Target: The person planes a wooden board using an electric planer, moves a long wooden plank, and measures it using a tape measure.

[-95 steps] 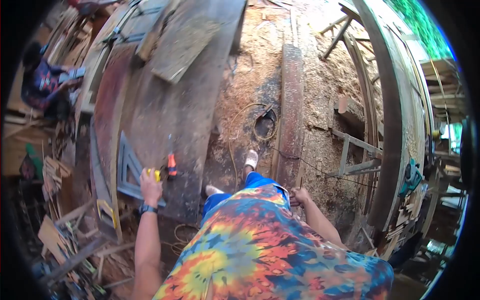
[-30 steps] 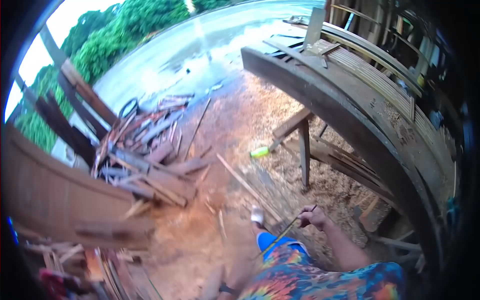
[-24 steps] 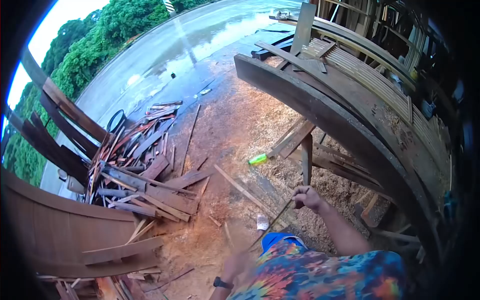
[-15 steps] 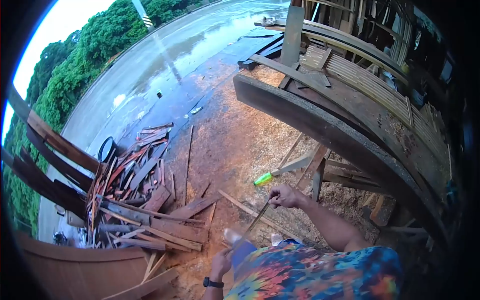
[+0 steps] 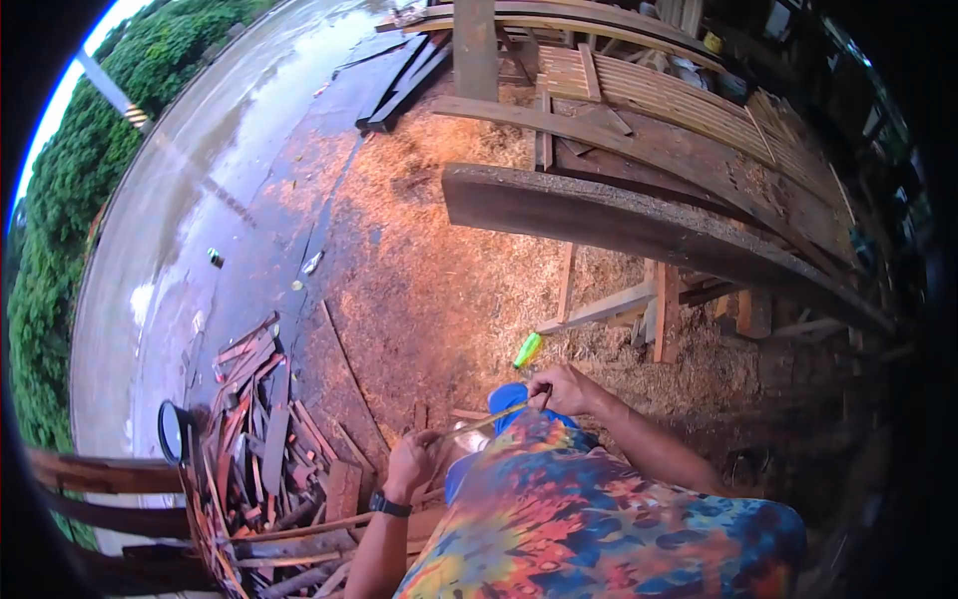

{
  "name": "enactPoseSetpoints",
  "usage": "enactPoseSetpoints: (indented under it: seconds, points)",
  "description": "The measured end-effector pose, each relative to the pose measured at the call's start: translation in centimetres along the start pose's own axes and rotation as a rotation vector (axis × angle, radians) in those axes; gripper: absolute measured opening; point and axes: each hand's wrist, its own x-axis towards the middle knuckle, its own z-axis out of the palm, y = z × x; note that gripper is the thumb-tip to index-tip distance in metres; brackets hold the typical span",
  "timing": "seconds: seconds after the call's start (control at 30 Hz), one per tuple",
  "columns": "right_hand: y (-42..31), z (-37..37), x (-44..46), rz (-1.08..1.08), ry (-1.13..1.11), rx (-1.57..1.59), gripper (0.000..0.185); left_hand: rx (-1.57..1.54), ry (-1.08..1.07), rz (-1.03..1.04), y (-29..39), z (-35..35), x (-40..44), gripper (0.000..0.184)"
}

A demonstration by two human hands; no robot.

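Observation:
Between my hands, in front of the tie-dye shirt, a thin yellow tape blade (image 5: 491,420) is stretched out. My right hand (image 5: 561,389) is closed on one end of it, with a small dark thin item also at the fingers. My left hand (image 5: 411,464), wearing a black watch (image 5: 389,504) at the wrist, is curled at the blade's other end; the tape's case cannot be made out. Just beyond my right hand a bright green bottle (image 5: 527,349) lies on the sawdust. Blue shorts and a light shoe show below the blade.
A long thick plank (image 5: 639,215) crosses the right side on wooden supports. Behind it stand more boards and a slatted stack (image 5: 669,105). Scrap wood (image 5: 269,449) is piled at lower left, near dark posts (image 5: 110,474). Wet pavement (image 5: 190,230) lies beyond.
The view has turned from the workbench to the outdoor side, and further right since half a second ago. The yellow tape measure left the bench; its blade now spans my hands, which have moved closer together.

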Motion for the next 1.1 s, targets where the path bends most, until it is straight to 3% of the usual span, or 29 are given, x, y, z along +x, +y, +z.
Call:
enactPoseSetpoints:
  seconds: [0.2, 0.37, 0.47, 0.53, 0.63, 0.9, 0.93, 1.03, 1.1]
  points:
    - [-1.4, 2.0, 4.2, 0.143, 0.222, 0.137, 0.021, 0.147, -0.157, 0.365, -0.9, -10.5, 15.0, 0.016]
    - [-0.8, 3.1, 13.0, 0.121, 0.349, 0.271, 0.023, 0.284, -0.212, 0.606, 0.3, -16.9, 29.1, 0.014]
    - [-2.0, 0.9, 19.2, 0.178, 0.397, 0.368, 0.023, 0.384, -0.21, 0.782, 2.5, -20.9, 37.8, 0.012]
    - [-3.8, -1.0, 22.2, 0.136, 0.461, 0.603, 0.022, 0.403, -0.264, 0.816, 5.2, -23.0, 42.0, 0.012]
    - [-6.1, -4.4, 24.7, 0.107, 0.607, 0.406, 0.017, 0.405, -0.344, 0.922, 10.9, -25.5, 47.5, 0.009]
    - [-8.7, -8.8, 27.4, 0.294, 0.974, 0.364, 0.024, 0.317, -0.651, 1.242, 21.3, -24.4, 59.6, 0.009]
    - [-7.5, -7.6, 27.8, 0.197, 1.184, 0.362, 0.025, 0.298, -0.704, 1.291, 21.7, -23.8, 61.4, 0.008]
    - [-9.0, -8.2, 26.0, 0.663, 1.251, 0.426, 0.027, 0.209, -0.825, 1.424, 22.7, -21.4, 65.8, 0.006]
    - [-8.8, -6.0, 26.4, 0.709, 1.482, 0.478, 0.029, 0.166, -0.91, 1.392, 22.9, -19.5, 67.8, 0.007]
